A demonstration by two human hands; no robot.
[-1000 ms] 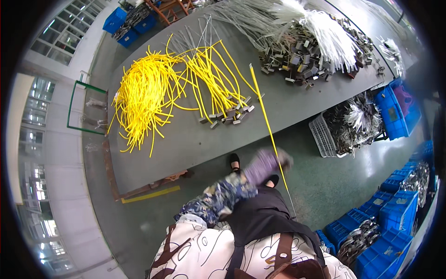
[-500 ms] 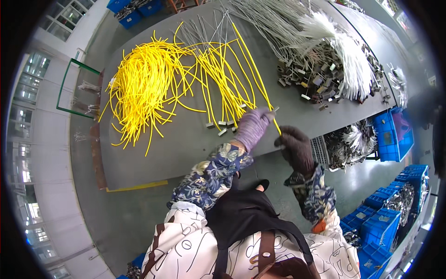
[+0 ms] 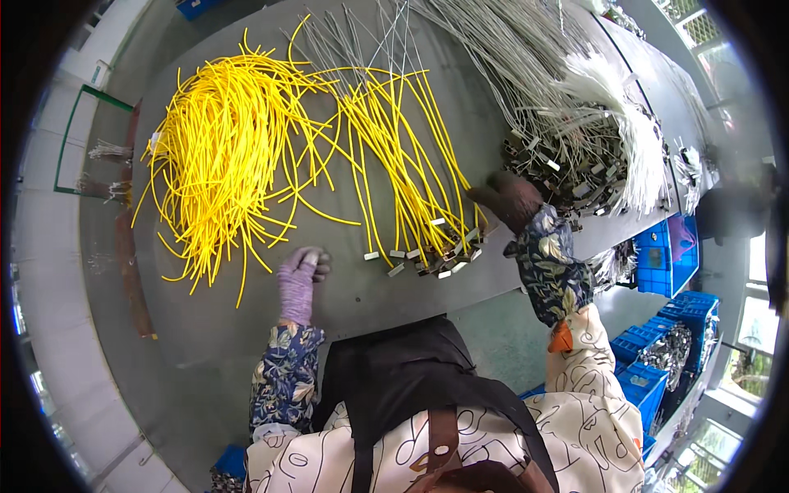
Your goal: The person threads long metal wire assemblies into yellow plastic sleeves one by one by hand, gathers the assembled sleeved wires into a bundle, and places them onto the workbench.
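Observation:
My left hand [image 3: 305,269], in a lilac glove, is over the table just right of the lower ends of a big heap of yellow tubes [image 3: 222,156]. Its fingers are loosely bent and parted, with nothing visible in them. My right hand [image 3: 511,200], in a dark brown glove, has its fingers stretched leftward beside a smaller bunch of yellow-sleeved wires [image 3: 403,177]. I see nothing held there. Small metal end pieces [image 3: 448,261] cluster at the near ends of that bunch, and thin bare grey wires [image 3: 353,45] stick out at its far end.
Farther right lies a pile of long grey wires [image 3: 477,53] with dark metal ends [image 3: 567,168] and white strands [image 3: 641,140]. Blue crates [image 3: 664,263] with metal parts stand beyond the table's right side. The grey table's near edge [image 3: 394,324] runs before my apron.
My hands were close together at a yellow tube. The left hand has moved away leftward to the big heap; the right has shifted up beside the bunch, where that tube now lies.

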